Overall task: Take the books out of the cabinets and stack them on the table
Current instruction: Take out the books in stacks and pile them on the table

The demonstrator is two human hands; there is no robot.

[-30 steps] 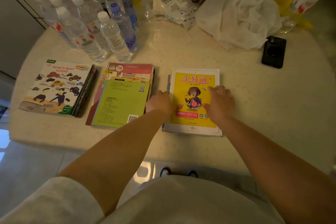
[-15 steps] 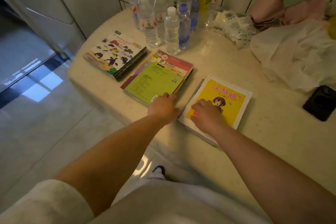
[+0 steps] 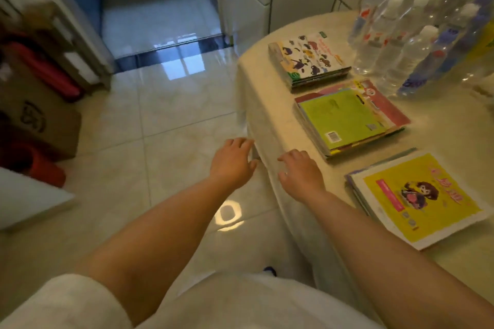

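Three book stacks lie on the cream table (image 3: 267,104) at the right. A yellow-covered book (image 3: 417,200) tops the nearest stack. A green-covered book (image 3: 344,117) tops the middle stack. A white book with car pictures (image 3: 310,57) tops the far one. My left hand (image 3: 232,161) hovers over the floor just off the table's edge, fingers apart and holding nothing. My right hand (image 3: 300,173) is over the table's rim, left of the yellow book, also spread and holding nothing.
Several water bottles (image 3: 417,35) stand at the table's far right. A cardboard box (image 3: 37,117) and red items (image 3: 45,72) sit by the left wall, with a white panel (image 3: 24,195) below them. Glossy tiled floor (image 3: 149,120) leads to a doorway (image 3: 155,8).
Both hands have come off the yellow book and moved left past the table's edge. The view has swung left, toward the floor and doorway.
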